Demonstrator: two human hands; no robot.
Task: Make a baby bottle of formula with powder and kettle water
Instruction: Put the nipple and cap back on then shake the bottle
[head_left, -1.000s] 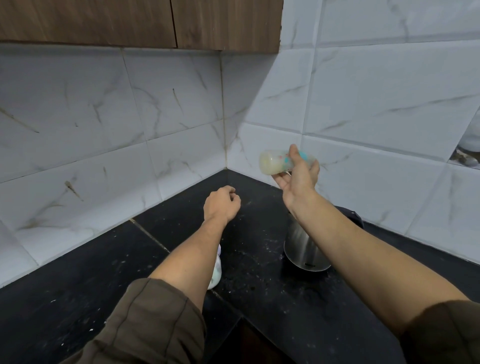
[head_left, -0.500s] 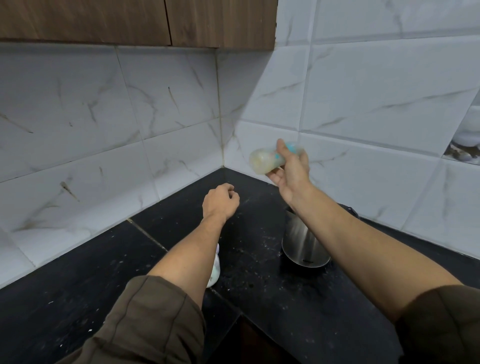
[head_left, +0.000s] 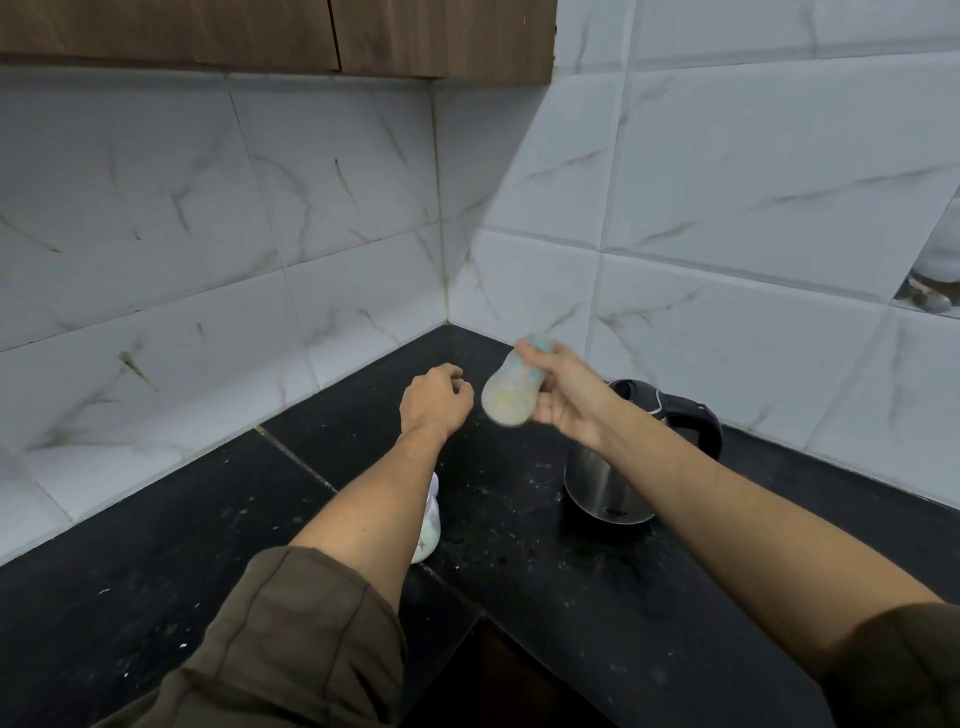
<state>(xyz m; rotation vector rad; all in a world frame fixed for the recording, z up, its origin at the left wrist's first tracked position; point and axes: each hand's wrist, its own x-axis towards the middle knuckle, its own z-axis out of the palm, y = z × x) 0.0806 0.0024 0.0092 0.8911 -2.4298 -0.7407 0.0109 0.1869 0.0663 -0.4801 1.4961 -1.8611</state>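
My right hand (head_left: 569, 397) grips a baby bottle (head_left: 511, 392) holding pale milky liquid. The bottle is blurred, tilted with its base down and toward me, held in the air above the black counter (head_left: 519, 525). My left hand (head_left: 434, 400) hovers just left of it, fingers curled into a loose fist with nothing in them. Under my right forearm stands a steel kettle (head_left: 608, 488) with a black handle (head_left: 691, 415). A white container (head_left: 428, 530) with a pale pattern stands on the counter, mostly hidden behind my left forearm.
White marble-look tiles form the corner walls on the left and right. Brown wooden cabinets (head_left: 260, 31) hang above. The counter carries white specks around the kettle. Its front edge makes an inner corner near my elbows.
My right hand has swung the bottle down and toward me, from lying sideways up high to tilted base-down lower. The left hand has stayed almost still.
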